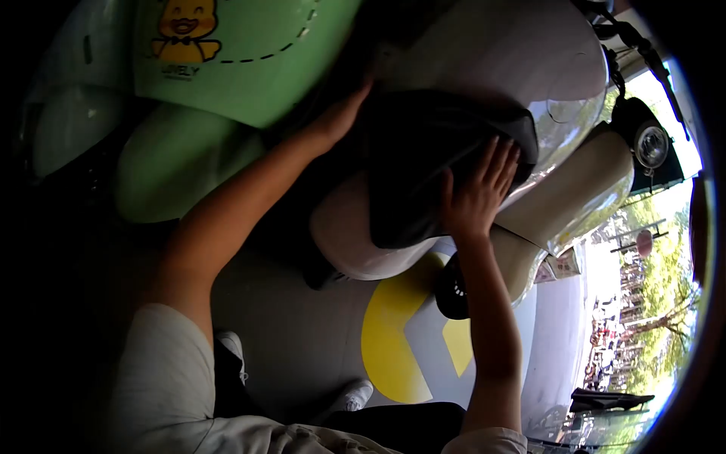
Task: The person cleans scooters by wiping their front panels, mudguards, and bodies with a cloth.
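Resting my right hand point(482, 195), fingers fanned flat, pinching nothing, on black draped fabric point(414, 170); left hand point(340, 115) leftward of it, grip unclear.

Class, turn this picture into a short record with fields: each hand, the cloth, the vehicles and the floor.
Right hand: flat on the black cloth, fingers extended
Left hand: beside the pale scooter; contact unclear in shadow
Cloth: spread over the pale scooter's front
Green scooter: bears a duck cartoon
Floor: grey, with a yellow marking
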{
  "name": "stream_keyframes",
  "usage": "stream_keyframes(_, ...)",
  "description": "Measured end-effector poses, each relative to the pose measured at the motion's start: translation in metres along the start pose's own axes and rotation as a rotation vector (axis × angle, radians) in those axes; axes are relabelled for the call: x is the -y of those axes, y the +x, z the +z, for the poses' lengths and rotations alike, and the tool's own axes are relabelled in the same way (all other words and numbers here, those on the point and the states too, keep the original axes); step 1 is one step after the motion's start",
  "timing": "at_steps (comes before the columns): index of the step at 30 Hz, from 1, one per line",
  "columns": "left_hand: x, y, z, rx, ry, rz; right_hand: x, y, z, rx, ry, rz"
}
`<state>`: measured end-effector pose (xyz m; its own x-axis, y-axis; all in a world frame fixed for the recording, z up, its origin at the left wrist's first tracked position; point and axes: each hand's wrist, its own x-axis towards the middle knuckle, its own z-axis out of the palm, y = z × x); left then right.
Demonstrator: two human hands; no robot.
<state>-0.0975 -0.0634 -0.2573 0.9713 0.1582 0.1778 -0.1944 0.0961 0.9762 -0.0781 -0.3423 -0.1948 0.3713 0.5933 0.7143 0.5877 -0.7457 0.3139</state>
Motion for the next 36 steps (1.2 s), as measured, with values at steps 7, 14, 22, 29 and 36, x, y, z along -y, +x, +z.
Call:
stream_keyframes(7,0.014,0.015,0.004,0.03,-0.166,0.088,-0.088,0.152,-0.016,-0.411,-0.075,-0.073)
stream_keyframes(14,-0.014,0.002,0.005,0.059,-0.22,0.076,-0.093,0.151,-0.02,-0.424,-0.026,0.053)
stream_keyframes(22,-0.049,-0.023,0.003,0.033,-0.237,0.038,-0.011,0.021,-0.014,-0.01,-0.006,-0.169)
stream_keyframes(29,-0.08,-0.043,0.037,-0.225,0.334,0.475,0.024,0.074,-0.008,-0.083,-0.05,-0.115)
stream_keyframes(36,-0.179,-0.076,-0.008,-0.568,0.671,0.789,0.075,0.144,-0.02,-0.358,0.195,-0.035)
